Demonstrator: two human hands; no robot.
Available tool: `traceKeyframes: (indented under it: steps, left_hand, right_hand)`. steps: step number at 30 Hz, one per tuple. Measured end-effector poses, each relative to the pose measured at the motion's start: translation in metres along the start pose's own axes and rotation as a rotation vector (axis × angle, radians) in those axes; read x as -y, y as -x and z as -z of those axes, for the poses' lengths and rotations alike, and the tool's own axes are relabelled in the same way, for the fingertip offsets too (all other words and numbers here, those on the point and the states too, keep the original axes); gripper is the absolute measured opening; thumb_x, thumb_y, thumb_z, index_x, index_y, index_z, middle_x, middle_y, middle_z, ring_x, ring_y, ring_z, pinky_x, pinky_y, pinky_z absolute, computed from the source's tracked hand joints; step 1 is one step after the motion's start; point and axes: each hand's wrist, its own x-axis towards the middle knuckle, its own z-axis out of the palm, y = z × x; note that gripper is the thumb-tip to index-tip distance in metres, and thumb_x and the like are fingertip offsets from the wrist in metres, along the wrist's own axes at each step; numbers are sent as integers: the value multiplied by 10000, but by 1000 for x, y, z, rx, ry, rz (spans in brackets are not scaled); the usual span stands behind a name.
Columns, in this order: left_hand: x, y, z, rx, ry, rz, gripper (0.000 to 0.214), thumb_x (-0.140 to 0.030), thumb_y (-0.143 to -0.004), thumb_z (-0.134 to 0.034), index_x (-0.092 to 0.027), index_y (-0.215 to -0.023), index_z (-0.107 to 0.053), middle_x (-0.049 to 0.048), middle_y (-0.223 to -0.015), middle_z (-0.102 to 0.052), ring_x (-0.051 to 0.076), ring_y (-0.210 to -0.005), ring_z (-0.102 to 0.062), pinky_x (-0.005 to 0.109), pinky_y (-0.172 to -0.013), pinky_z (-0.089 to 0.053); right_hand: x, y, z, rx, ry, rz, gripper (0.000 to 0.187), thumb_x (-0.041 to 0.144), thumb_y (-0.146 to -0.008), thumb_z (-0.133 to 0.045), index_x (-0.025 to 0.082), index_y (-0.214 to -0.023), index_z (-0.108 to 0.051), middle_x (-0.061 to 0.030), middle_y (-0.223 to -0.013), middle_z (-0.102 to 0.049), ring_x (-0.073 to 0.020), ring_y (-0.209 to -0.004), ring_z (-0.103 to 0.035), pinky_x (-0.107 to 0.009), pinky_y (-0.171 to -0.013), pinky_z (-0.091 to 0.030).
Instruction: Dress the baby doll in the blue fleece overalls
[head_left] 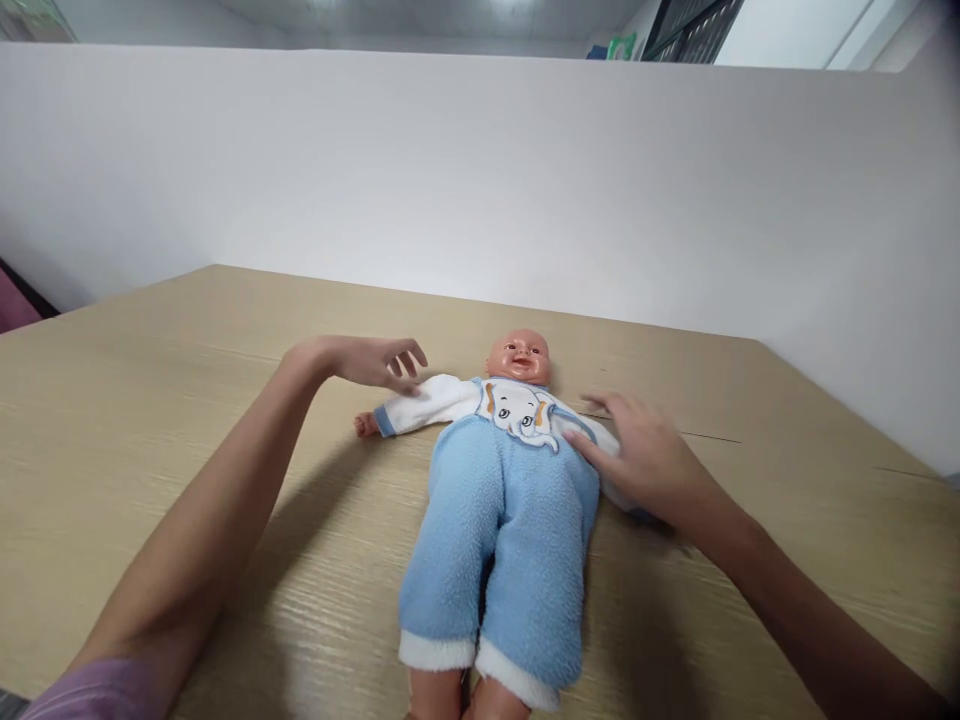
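Observation:
A baby doll (504, 500) lies on its back on the wooden table (150, 400), head away from me. It wears blue fleece trousers and a white top with an elephant print. My left hand (371, 360) hovers just above the doll's outstretched white sleeve, fingers loosely curled and apart, holding nothing. My right hand (645, 455) rests on the doll's other side at the waist and sleeve, fingers spread flat, covering that arm.
A white partition wall (480, 180) stands along the table's far edge. The table's left edge runs near a dark pink surface (15, 305). Bare wood lies on both sides of the doll.

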Motion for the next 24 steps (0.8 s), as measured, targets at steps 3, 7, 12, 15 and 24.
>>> traceKeyframes:
  steps: [3, 7, 12, 15, 24]
  left_hand:
    - [-27, 6, -8, -175, -48, -219, 603, -664, -912, -680, -233, -1333, -653, 114, -1428, -676, 315, -1313, -612, 384, -1068, -489]
    - [-89, -8, -56, -286, -82, -571, 422, -534, -1060, -545, -233, -1339, -645, 108, -1402, -651, 297, -1377, -524, 406, -1174, -426]
    - [-149, -47, -123, -287, -430, -655, 401, -458, -1051, -624, -135, -1288, -648, 197, -1365, -672, 364, -1323, -563, 498, -1146, -429]
    - [-160, -63, -139, -294, -542, -619, 356, -427, -1054, -619, -124, -1232, -674, 195, -1299, -718, 372, -1247, -607, 483, -1034, -477]
    - [-152, -56, -146, -424, -279, -874, 247, -280, -981, -559, -216, -1185, -683, 101, -1078, -760, 278, -1052, -681, 395, -960, -490]
  right_hand:
    - [-45, 49, 1, -22, -16, -6, 609, 656, -949, -634, 215, -1367, -679, -198, -1319, -748, -452, -1229, -676, -611, -1071, -519]
    - [-82, 94, -2, -18, -108, -63, 658, 649, -890, -709, 246, -1408, -657, -185, -1409, -722, -471, -1299, -660, -639, -1099, -525]
    - [-75, 103, -3, 58, -301, -113, 394, 519, -909, -721, 261, -1207, -727, -141, -1210, -789, -396, -1094, -746, -544, -949, -604]
    - [-71, 101, -2, -4, -446, -274, 414, 480, -836, -789, 259, -1177, -706, -112, -1099, -804, -356, -967, -775, -507, -881, -630]
    - [-52, 35, -10, -345, -982, -313, 593, 619, -698, -938, 283, -1033, -583, -63, -1140, -733, -276, -1112, -722, -430, -1036, -604]
